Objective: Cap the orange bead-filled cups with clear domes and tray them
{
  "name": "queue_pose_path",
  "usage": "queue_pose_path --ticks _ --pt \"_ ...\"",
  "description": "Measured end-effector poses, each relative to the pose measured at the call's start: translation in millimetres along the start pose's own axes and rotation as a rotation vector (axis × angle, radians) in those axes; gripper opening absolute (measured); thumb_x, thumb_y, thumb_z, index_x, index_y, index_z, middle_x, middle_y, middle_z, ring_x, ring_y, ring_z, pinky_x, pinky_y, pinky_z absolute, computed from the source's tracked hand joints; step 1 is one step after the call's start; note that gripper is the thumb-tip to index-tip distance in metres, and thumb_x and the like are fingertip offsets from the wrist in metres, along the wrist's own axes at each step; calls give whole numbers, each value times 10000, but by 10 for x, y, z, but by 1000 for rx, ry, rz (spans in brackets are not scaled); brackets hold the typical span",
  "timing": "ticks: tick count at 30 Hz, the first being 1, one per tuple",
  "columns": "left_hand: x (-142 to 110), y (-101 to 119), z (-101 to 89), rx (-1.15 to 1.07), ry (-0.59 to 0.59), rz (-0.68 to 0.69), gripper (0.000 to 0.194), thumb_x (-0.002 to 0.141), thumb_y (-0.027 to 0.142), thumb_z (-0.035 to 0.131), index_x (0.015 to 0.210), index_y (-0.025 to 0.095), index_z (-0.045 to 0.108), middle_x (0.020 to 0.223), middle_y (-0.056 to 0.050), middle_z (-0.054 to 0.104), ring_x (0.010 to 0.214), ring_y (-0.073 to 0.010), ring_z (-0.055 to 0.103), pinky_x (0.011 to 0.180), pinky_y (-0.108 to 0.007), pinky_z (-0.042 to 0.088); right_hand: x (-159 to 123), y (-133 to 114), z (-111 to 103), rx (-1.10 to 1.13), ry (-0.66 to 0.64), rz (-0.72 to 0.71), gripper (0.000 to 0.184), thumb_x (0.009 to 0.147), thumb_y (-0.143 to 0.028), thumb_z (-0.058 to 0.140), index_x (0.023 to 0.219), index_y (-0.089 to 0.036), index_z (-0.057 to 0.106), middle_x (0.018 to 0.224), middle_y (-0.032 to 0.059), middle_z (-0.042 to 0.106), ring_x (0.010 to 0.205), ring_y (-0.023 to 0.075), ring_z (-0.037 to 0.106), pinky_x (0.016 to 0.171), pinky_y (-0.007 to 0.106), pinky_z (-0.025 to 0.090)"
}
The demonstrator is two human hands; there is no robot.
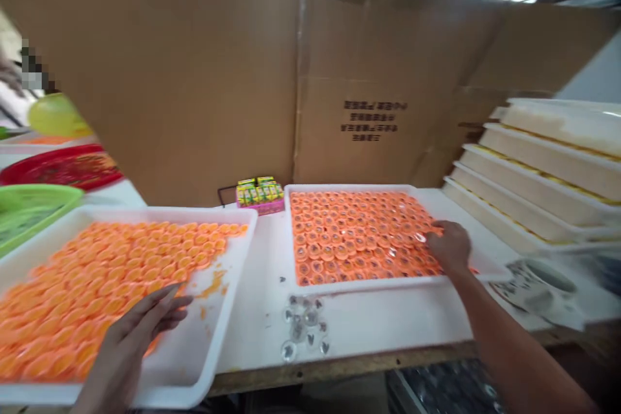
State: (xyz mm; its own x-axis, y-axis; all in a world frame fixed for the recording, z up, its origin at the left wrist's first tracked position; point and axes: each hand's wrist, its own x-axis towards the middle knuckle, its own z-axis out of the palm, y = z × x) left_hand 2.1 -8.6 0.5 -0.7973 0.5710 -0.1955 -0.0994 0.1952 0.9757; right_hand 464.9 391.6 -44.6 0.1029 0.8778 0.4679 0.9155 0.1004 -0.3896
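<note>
On the left stands a white tray (208,349) filled with rows of orange cup-like pieces (111,278). Over its right part reaches my left hand (140,326), fingers stretched out beside the nearest pieces, with nothing plainly held. A second white tray (349,188) at centre right is packed with orange pieces (349,233) that bear clear discs with dark marks. At its right side my right hand (451,246) has curled fingers low over the pieces; what lies at the fingertips is hidden. Between the trays, near the table edge, several loose clear discs (310,318) lie scattered.
A pink box (262,208) of small yellow-green packets stands behind, against a cardboard screen (218,90). Stacked white trays (538,174) rise at right, near a patterned cup (543,284). Green (43,197) and red (58,168) baskets sit at far left.
</note>
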Motion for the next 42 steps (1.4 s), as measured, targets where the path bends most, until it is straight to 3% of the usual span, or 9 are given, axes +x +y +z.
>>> queue_pose_path --ticks 4,7,9,13,17,22,31,37,42 --pt "63 -38 -9 -157 30 -39 546 594 514 744 998 166 625 906 -90 715 764 -195 622 687 -278 499 -44 -604 15 205 266 -191 256 721 -229 452 867 -123 634 864 193 612 772 269 565 730 412 444" --pt "68 -38 7 -214 58 -31 539 614 494 736 1010 150 614 899 -94 710 736 -182 603 683 -281 482 -270 -1530 42 378 204 -411 251 769 -245 446 920 -140 616 846 107 629 664 193 569 668 340 467" --pt "63 -39 4 -229 57 -36 530 627 490 727 1013 145 613 892 -94 707 724 -179 592 685 -289 471 -521 -2260 82 429 97 -561 204 796 -249 466 909 -183 622 868 55 654 734 168 593 709 291 475" --pt "51 -38 -15 -263 35 -41 483 658 486 702 990 145 620 908 -94 699 746 -185 585 709 -307 452 -1098 -3544 241 367 -398 -977 188 849 -224 490 931 -175 652 998 76 668 991 193 554 897 314 402" --pt "35 -37 -38 -316 46 -17 434 695 474 673 984 155 615 928 -89 692 771 -190 583 733 -322 443 -1509 -4246 475 122 -681 -1080 149 799 -176 557 870 -167 687 918 82 696 919 209 587 783 286 418" --pt "49 -51 -64 -333 -2 8 376 752 463 619 982 165 614 945 -86 687 760 -185 580 749 -335 435 -1830 -4519 692 10 -780 -1128 213 759 -176 586 954 -198 668 988 62 680 932 197 591 742 255 409" --pt "54 -26 -68 -364 -26 -14 367 747 460 621 963 163 628 952 -90 686 774 -190 585 754 -339 433 -2034 -4542 778 -92 -852 -1110 195 717 -230 633 895 -152 641 940 90 668 855 200 602 675 248 408" --pt "75 -30 -69 -406 27 -16 371 700 449 668 933 161 657 935 -93 689 758 -193 602 739 -329 445 -2075 -4487 675 11 -855 -1130 163 695 -128 609 857 -142 619 828 65 662 785 187 594 620 239 385" --pt "116 -90 -50 -421 113 -19 337 687 391 691 946 177 661 1045 -85 658 882 -203 601 777 -314 454 -2195 -4291 332 206 -833 -1198 260 748 -149 597 1007 -156 580 960 53 634 840 155 573 717 242 415"
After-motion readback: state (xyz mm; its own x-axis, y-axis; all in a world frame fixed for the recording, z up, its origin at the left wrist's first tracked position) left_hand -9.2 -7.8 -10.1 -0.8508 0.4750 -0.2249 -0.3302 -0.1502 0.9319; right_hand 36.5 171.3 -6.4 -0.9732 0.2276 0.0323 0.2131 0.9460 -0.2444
